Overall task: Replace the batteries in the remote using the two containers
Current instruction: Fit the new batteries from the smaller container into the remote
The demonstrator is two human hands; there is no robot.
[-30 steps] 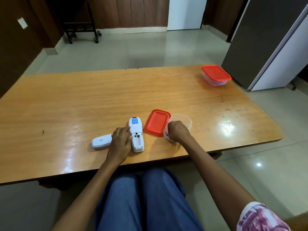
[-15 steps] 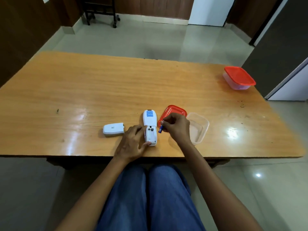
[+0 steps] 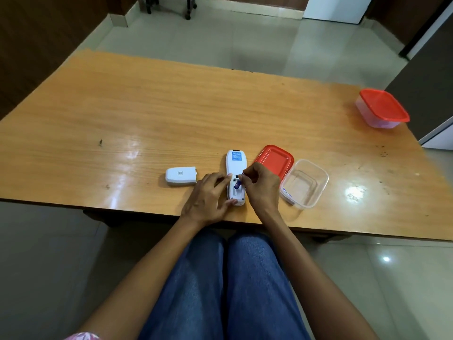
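Note:
A white remote [image 3: 234, 163] lies face down near the table's front edge, its battery bay uncovered. My left hand [image 3: 208, 198] holds it by the left side and lower end. My right hand [image 3: 261, 185] pinches a blue battery [image 3: 237, 184] that sits tilted in the bay. The remote's white back cover [image 3: 181, 176] lies to the left. An open clear container [image 3: 305, 184] stands right of my right hand, with a bit of blue at its near left wall. Its red lid [image 3: 277, 159] lies beside it. A second container with a red lid on [image 3: 382, 107] stands at the far right.
The wooden table [image 3: 171, 114] stretches wide to the left and back. Its front edge runs just below my hands. My knees in blue jeans [image 3: 228, 285] are under it. A grey and white cabinet [image 3: 431, 77] stands close to the right end.
My right hand went from the clear container to the remote with a blue battery and now has it in the bay. The camera tilted down and to the left.

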